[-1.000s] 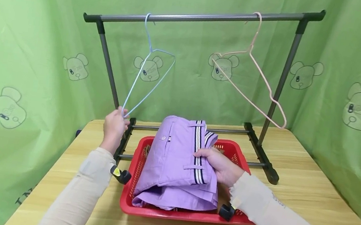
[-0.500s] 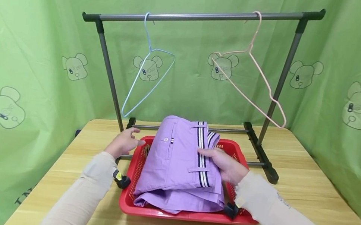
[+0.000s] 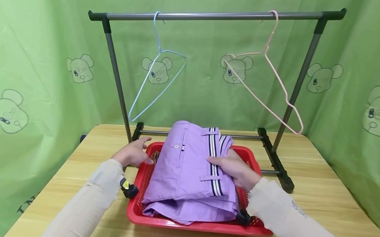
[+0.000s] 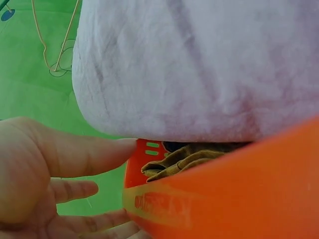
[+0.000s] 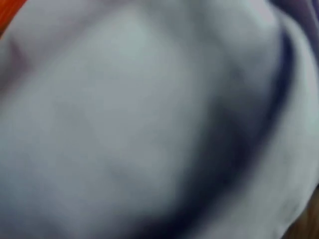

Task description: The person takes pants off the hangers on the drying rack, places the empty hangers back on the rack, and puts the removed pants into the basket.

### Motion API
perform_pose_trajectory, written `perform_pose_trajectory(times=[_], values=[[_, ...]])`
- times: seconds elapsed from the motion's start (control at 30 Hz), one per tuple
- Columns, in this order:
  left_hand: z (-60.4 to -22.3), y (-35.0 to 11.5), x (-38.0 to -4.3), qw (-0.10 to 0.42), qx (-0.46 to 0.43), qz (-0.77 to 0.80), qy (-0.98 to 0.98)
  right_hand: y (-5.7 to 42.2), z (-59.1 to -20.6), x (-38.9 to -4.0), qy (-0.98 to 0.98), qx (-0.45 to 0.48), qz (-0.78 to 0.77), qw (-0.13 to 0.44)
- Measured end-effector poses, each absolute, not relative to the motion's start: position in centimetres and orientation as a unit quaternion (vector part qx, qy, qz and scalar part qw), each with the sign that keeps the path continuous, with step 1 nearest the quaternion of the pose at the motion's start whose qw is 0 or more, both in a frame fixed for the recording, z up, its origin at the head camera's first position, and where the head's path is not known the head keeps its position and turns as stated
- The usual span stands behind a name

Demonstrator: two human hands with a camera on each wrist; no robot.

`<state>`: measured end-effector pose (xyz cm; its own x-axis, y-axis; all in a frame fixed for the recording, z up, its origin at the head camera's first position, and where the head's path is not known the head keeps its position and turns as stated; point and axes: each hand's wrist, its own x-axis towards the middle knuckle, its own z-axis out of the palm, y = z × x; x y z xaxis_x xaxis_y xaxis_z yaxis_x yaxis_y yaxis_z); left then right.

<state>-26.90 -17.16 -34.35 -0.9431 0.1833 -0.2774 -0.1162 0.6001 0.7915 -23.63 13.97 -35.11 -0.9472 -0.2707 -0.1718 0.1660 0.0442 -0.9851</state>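
Folded purple trousers (image 3: 184,165) lie over the red basket (image 3: 194,226), their striped waistband toward the right. My right hand (image 3: 237,169) grips them at the waistband, thumb on top and the other fingers underneath, out of sight. At the basket's left rim is my left hand (image 3: 134,153), its fingers spread and holding nothing. In the left wrist view the thumb (image 4: 94,154) and fingers reach to the basket's corner, just under the trousers. A brownish-green cloth (image 4: 189,159) shows inside the basket there. The right wrist view is filled by blurred fabric (image 5: 124,109).
Behind the basket stands a clothes rack (image 3: 209,17) with a grey bar. A blue hanger (image 3: 157,98) hangs on its left part, a pink hanger (image 3: 281,80) on its right. The wooden table (image 3: 324,214) is enclosed by a green curtain (image 3: 193,95).
My left hand has let go of the blue hanger's lower corner and come down to the basket's left rim. The trousers have shifted slightly right with my right hand still gripping them.
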Motion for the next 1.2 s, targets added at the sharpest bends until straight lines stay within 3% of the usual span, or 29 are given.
perform_pose_trajectory(times=[0.27, 0.77, 1.2], values=[[-34.7, -17.5, -26.5, 0.177, 0.060, 0.376, 0.908, 14.1, -35.0, -24.0, 0.794, -0.072, -0.592, 0.116], [-34.8, -17.9, -26.5, 0.195, 0.039, 0.410, 0.890, 16.2, -35.8, -24.9, 0.821, -0.187, -0.522, 0.134], [-34.5, -18.3, -26.6, 0.212, 0.055, 0.388, 0.895, 17.0, -36.5, -25.6, 0.896, -0.192, -0.388, 0.102]])
